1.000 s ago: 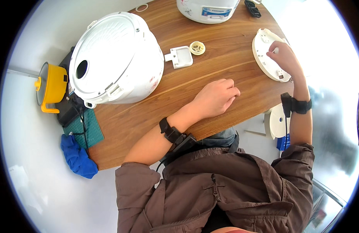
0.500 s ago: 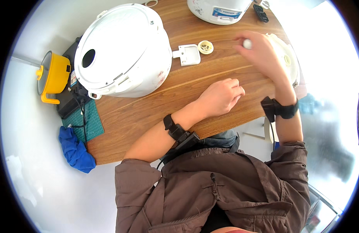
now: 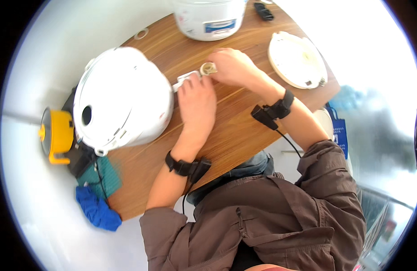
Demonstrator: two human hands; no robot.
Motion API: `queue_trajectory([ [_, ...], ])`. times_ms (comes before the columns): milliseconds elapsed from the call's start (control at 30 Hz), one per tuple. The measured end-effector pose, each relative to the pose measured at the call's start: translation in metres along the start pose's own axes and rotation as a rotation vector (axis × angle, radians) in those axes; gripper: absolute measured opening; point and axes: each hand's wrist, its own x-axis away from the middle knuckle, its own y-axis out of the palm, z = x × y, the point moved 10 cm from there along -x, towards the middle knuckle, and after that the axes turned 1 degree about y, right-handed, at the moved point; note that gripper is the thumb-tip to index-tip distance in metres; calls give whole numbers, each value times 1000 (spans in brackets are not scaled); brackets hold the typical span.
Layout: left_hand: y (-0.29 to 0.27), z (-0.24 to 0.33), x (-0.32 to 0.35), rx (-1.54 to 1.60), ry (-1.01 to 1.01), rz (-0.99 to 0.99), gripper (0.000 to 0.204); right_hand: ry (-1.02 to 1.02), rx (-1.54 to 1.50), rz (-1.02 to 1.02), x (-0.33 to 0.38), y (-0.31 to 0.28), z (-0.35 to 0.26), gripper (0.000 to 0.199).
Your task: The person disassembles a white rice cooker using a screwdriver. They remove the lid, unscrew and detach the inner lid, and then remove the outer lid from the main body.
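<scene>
My left hand (image 3: 198, 101) reaches forward, its bent fingertips on the near edge of a small white plastic tray piece (image 3: 187, 77) and partly covering it. Beside it, the closed fingers of my right hand (image 3: 232, 65) are at a round cream cap (image 3: 208, 68) with openings in it. The small white object held earlier by my right hand cannot be seen; the fingers hide whatever lies under them. To the left stands a large white rice cooker body (image 3: 125, 97), tipped over, with a dark round hole in its face.
A cream round lid panel (image 3: 296, 61) lies at the table's right. Behind stand a second white cooker (image 3: 210, 20) and a black part (image 3: 263, 11). A white ring (image 3: 141, 34) lies at the back edge. Left are a yellow pot (image 3: 59, 135), green mat (image 3: 104, 178) and blue cloth (image 3: 96, 210).
My right hand has come left from near the lid panel to the cream cap. My left hand has moved forward onto the tray piece. The whole view has shifted.
</scene>
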Motion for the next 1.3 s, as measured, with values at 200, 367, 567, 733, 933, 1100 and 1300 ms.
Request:
queue_trajectory([
  [200,-1,8,5,157,96,76,16,44,-13,373,53,-79,72,43],
  [367,2,12,3,370,92,15,34,416,237,227,110,-119,197,45],
  [567,-8,52,-14,423,233,56,31,551,127,14,145,-92,241,47],
  [733,-24,133,-64,546,446,167,34,575,68,312,172,-126,226,48],
  [933,12,237,-129,593,558,126,28,586,-23,404,209,-139,208,43],
  [1100,55,257,-152,570,528,51,31,598,-106,382,221,-130,188,40],
  [1300,32,213,-126,569,582,86,29,514,-92,439,209,-134,152,33],
])
